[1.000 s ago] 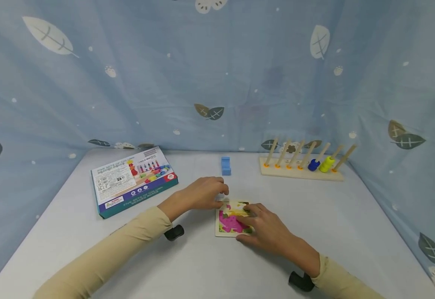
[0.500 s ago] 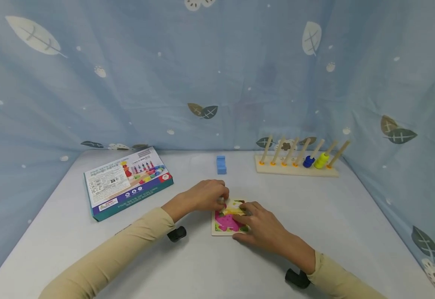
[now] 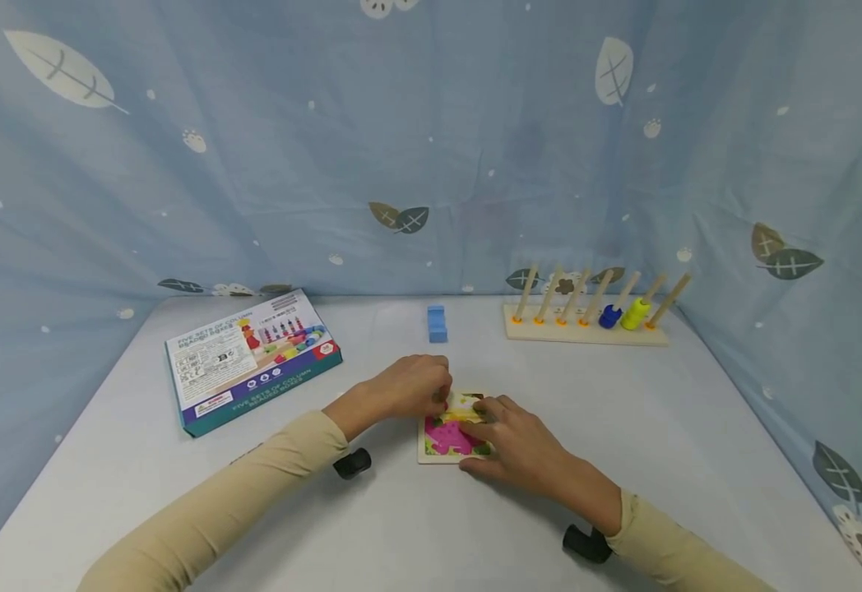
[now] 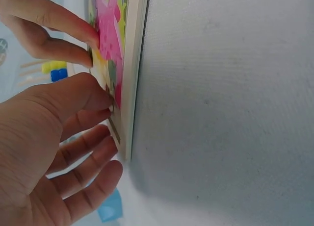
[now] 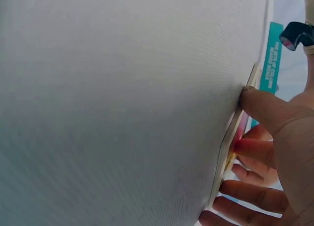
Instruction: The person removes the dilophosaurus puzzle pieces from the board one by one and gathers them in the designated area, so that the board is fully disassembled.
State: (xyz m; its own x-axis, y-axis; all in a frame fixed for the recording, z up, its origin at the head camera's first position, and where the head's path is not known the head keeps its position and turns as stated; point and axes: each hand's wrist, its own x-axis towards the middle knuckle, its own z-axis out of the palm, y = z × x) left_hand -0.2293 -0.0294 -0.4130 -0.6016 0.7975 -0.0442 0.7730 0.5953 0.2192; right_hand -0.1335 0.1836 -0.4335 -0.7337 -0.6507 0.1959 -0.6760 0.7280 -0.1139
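Both hands work at the small wooden puzzle [image 3: 449, 436] lying flat on the table [image 3: 668, 444] near its front middle: the left hand [image 3: 409, 385] curls its fingertips on a piece at the puzzle's far left corner, though whether it pinches or only presses I cannot tell, while the right hand [image 3: 508, 444] lies flat over the right side, thumb against the near edge. To seat the piece cleanly, the right hand should probably pin the frame while the left turns the piece to match its gap and presses straight down without forcing it.
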